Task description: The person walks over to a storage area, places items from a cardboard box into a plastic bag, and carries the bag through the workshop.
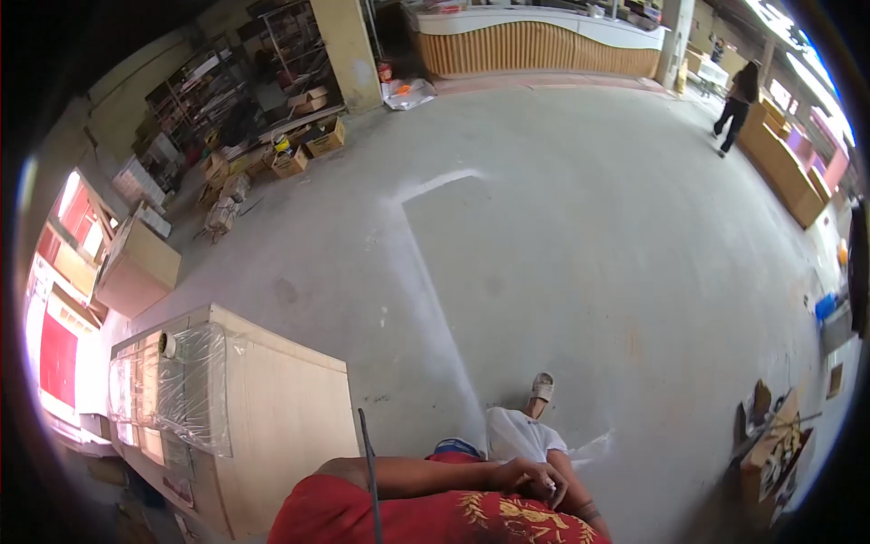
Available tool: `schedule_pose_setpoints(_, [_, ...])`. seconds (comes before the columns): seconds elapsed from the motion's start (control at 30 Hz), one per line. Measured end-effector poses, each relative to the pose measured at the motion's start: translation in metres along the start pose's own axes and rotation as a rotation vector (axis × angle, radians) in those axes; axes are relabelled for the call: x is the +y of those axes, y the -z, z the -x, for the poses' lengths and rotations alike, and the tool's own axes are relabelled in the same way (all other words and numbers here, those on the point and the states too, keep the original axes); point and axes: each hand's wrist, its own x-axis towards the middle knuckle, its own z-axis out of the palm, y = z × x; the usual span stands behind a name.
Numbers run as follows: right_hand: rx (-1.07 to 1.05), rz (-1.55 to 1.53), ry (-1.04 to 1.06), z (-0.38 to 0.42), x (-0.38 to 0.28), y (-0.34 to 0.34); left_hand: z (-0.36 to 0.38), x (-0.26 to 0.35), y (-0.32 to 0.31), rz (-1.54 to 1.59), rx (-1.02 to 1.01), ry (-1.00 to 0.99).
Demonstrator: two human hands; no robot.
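Observation:
My left hand (533, 479) is in front of my red shirt with gold print, its fingers curled. A small white object (550, 485) shows at the fingertips; its kind is too small to make out. My right forearm, with a band near the wrist, runs up beside a white cloth-like piece (526, 437). That piece hides the fingers of my right hand (556, 458), so its grip does not show. Beyond the white piece one foot in a sandal (542, 388) is on the grey floor.
A pale wooden cabinet (290, 417) partly wrapped in clear film stands close on my left. White powdery lines (430, 308) mark the floor ahead. A slatted counter (544, 50) is at the back. One person (739, 104) is at the far right. A tool box (775, 453) lies nearer right.

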Motion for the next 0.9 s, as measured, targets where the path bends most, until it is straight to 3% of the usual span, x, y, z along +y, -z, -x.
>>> schedule_pose_setpoints(0.03, [-0.055,-0.063,-0.024,0.014,-0.045,0.003,-0.009,0.013,0.012,-0.159,0.048,-0.135])
schedule_pose_setpoints(0.1, [-0.137,-0.130,-0.055,0.013,-0.110,0.027,-0.028,0.036,0.055,-0.128,0.058,-0.076])
schedule_pose_setpoints(0.13, [-0.091,-0.074,-0.067,-0.042,-0.070,0.056,-0.039,0.043,0.072,-0.081,0.061,0.008])
schedule_pose_setpoints(0.2, [0.041,0.003,-0.133,-0.185,0.032,0.106,-0.071,0.084,0.063,0.013,0.161,-0.060])
schedule_pose_setpoints(0.27, [0.130,-0.059,-0.277,-0.282,0.065,0.135,-0.095,0.125,0.065,-0.086,0.194,-0.191])
schedule_pose_setpoints(0.33, [-0.047,0.248,0.252,-0.244,-0.053,0.147,-0.103,0.157,0.077,-0.095,0.237,-0.177])
schedule_pose_setpoints(0.37, [-0.089,0.423,0.321,-0.252,-0.083,0.158,-0.103,0.168,0.088,-0.088,0.239,-0.171])
schedule_pose_setpoints(0.53, [-0.438,1.433,0.096,-0.322,-0.148,0.206,-0.107,0.203,0.157,-0.057,0.316,-0.341])
schedule_pose_setpoints(0.63, [-0.608,1.712,-0.077,-0.374,-0.179,0.211,-0.107,0.237,0.195,-0.020,0.357,-0.369])
schedule_pose_setpoints(0.67, [-0.611,1.720,-0.075,-0.395,-0.183,0.212,-0.103,0.250,0.210,-0.006,0.357,-0.357])
schedule_pose_setpoints(0.77, [-0.554,1.505,0.189,-0.472,-0.166,0.235,-0.101,0.298,0.269,-0.087,0.373,-0.385])
schedule_pose_setpoints(0.9, [-0.427,1.229,0.198,-0.586,-0.207,0.261,-0.087,0.391,0.333,-0.088,0.322,-0.378])
